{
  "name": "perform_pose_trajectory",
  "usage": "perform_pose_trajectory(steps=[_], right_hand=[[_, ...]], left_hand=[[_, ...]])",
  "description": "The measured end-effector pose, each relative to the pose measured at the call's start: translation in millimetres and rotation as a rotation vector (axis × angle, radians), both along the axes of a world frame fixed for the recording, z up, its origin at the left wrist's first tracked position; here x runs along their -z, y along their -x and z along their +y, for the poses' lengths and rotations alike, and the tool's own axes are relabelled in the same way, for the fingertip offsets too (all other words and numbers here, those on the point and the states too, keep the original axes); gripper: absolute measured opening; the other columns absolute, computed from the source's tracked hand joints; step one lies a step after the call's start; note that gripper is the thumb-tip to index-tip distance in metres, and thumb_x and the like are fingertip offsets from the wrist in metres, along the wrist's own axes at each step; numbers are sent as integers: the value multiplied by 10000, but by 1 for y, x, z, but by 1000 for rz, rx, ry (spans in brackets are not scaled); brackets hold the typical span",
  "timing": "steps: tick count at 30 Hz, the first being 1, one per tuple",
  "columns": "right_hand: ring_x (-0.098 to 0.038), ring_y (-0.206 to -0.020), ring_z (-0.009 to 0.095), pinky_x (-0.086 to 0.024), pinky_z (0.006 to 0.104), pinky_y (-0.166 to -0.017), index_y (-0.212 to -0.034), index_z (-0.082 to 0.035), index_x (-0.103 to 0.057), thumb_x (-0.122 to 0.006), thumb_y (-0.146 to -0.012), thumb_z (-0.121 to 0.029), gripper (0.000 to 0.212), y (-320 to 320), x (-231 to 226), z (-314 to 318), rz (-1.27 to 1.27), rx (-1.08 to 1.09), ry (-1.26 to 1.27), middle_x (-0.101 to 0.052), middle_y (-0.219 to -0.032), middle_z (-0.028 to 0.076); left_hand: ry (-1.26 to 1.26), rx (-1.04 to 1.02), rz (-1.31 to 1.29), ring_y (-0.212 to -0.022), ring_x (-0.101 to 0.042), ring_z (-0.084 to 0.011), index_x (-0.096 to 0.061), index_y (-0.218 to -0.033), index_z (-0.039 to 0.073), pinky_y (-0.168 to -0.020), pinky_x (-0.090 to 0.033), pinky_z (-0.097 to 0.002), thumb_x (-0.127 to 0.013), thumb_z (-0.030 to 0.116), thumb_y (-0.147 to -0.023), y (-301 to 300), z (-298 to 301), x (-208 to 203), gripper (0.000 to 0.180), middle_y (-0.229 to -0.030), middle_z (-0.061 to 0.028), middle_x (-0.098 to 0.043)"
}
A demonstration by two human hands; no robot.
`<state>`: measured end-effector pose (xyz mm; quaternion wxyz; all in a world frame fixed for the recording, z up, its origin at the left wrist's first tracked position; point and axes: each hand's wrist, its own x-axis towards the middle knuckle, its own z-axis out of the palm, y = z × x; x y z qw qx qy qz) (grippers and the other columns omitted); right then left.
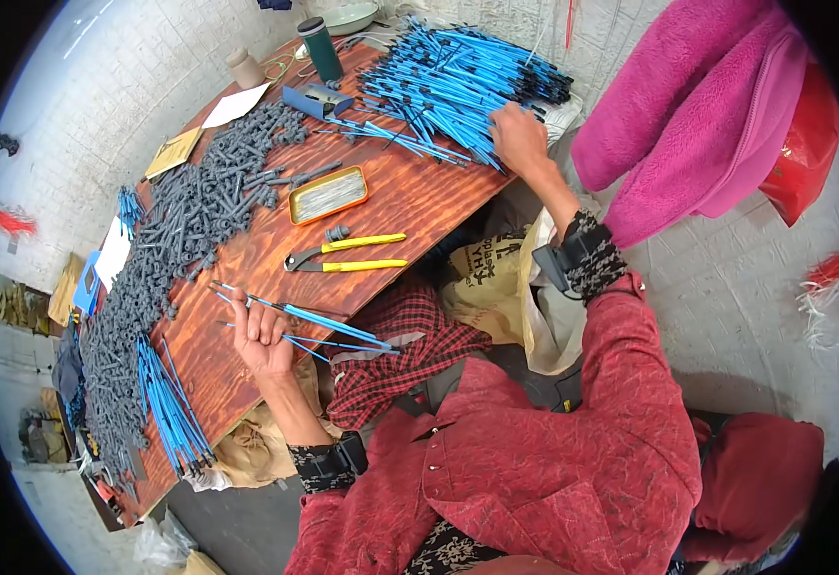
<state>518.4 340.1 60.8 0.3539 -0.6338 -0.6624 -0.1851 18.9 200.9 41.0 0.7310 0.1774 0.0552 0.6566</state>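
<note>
Over the near edge of the table, my left hand [264, 337] is closed around a few thin blue rods [338, 328] with dark ends, which stick out to both sides of it. At the far right my right hand [518, 139] rests on the right edge of a big heap of the same blue rods [438, 81]. Its fingers bend down into the heap, and what they grip is hidden. Between the hands lie yellow-handled pliers [347, 253] with the jaws apart, a small grey plug [337, 233] and a shallow tin [328, 195] filled with thin metal pins.
A long heap of grey plastic plugs [175, 216] covers the table's far left side. A bundle of blue rods [165, 407] lies at the near left. Behind stand a dark green bottle [320, 50] and a blue box [316, 101]. A pink fleece [688, 96] hangs at the right.
</note>
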Motion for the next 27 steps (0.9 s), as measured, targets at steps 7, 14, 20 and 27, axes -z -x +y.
perform_pose_trajectory(steps=[7, 14, 20, 27], right_hand=[[-642, -884, 346, -512, 479, -768, -856, -78, -687, -663, -881, -201, 127, 8, -26, 1, 141, -176, 154, -659, -924, 114], [-670, -813, 367, -510, 475, -690, -1006, -85, -562, -602, -962, -260, 184, 35, -19, -15, 57, -275, 170, -689, -904, 133], [-673, -688, 380, -503, 480, -600, -1003, -91, -588, -607, -973, -316, 228, 58, -31, -32, 350, -244, 229, -696, -740, 94], [-637, -709, 149, -465, 305, -660, -972, -37, -626, -666, -938, -234, 204, 98, -47, -65, 733, -624, 391, -696, -790, 83]], left_hand=[[87, -44, 23, -512, -353, -58, -594, -1233, 59, -437, -303, -215, -429, 226, -1092, 1, 6, 9, 274, -642, 46, -412], [167, -56, 36, -530, -353, -57, -588, -1269, 64, -466, -298, -218, -467, 205, -1076, -12, 6, 11, 268, -660, 51, -399], [159, -84, 50, -559, -371, -62, -576, -1267, 52, -490, -321, -212, -495, 196, -1062, -11, -1, 9, 263, -689, 43, -413], [230, -172, 139, -791, -543, -132, -562, -1214, 52, -606, -486, -230, -578, 127, -1016, -29, 12, -12, 212, -1023, -58, -607]])
